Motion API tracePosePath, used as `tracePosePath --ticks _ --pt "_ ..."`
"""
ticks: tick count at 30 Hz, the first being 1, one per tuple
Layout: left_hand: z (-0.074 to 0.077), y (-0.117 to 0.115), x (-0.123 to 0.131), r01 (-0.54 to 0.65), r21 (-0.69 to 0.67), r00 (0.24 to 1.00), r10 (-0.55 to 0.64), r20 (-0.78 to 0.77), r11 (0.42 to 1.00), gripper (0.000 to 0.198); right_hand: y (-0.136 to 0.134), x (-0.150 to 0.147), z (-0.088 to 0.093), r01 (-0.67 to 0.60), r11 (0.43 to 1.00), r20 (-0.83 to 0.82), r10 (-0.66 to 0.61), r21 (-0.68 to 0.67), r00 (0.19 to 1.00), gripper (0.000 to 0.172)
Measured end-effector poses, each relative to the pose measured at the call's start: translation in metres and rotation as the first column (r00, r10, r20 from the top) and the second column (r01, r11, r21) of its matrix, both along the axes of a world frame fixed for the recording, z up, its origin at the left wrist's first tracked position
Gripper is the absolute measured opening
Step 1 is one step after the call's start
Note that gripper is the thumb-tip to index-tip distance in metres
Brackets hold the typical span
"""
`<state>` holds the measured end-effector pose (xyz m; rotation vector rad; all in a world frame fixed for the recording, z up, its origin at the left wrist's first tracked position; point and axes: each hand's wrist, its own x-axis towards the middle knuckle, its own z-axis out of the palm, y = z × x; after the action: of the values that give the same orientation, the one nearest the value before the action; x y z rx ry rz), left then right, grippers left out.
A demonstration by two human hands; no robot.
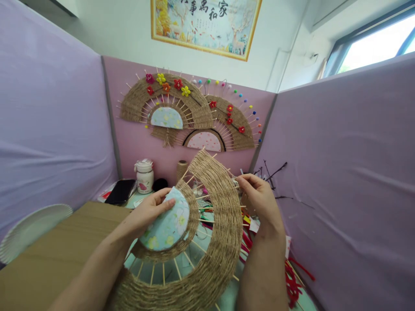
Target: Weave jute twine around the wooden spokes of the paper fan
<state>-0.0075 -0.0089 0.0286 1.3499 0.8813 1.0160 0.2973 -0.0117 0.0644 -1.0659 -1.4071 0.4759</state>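
Note:
A fan-shaped piece woven from brown twine over thin wooden sticks (223, 216) is held up and tilted in front of me. My left hand (158, 205) grips its inner half-round, with the thumb lying on the blue floral fabric (171, 224). At the outer woven edge, my right hand (257, 192) has its thumb and forefinger pinched together near a stick's tip. What sits between those fingers is too small to make out, perhaps the twine. Stick ends poke out past the outer rim.
Two finished fans with felt flowers (165, 93) hang on the pink partition. Behind the work stand a white bottle (144, 177), a phone (120, 191) and a twine spool (182, 170). Cardboard (65, 242) lies left; red pipe cleaners (292, 283) and dark twigs (275, 175) are at right.

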Motion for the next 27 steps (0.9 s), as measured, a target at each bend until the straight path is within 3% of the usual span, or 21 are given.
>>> tracePosePath --ticks 6,15,23,27 --pt "0.003 0.000 0.001 -0.084 0.020 0.996 0.083 0.031 0.996 0.055 0.003 0.002 -0.002 -0.016 1.000 -0.031 0.016 -0.019 0.999 0.031" --pt "0.007 0.001 0.001 -0.193 0.011 0.968 0.188 0.169 0.981 0.064 0.011 0.004 -0.011 -0.107 0.994 -0.035 0.107 -0.016 0.994 0.023" --pt "0.007 0.002 0.005 -0.269 0.039 0.953 0.260 0.159 0.962 0.065 -0.004 -0.003 0.003 0.006 0.999 0.018 -0.007 0.046 1.000 0.020" --pt "0.005 0.003 0.006 -0.297 0.046 0.941 0.283 0.186 0.954 0.061 -0.004 -0.004 0.001 -0.007 0.998 0.063 0.003 0.058 0.998 0.023"
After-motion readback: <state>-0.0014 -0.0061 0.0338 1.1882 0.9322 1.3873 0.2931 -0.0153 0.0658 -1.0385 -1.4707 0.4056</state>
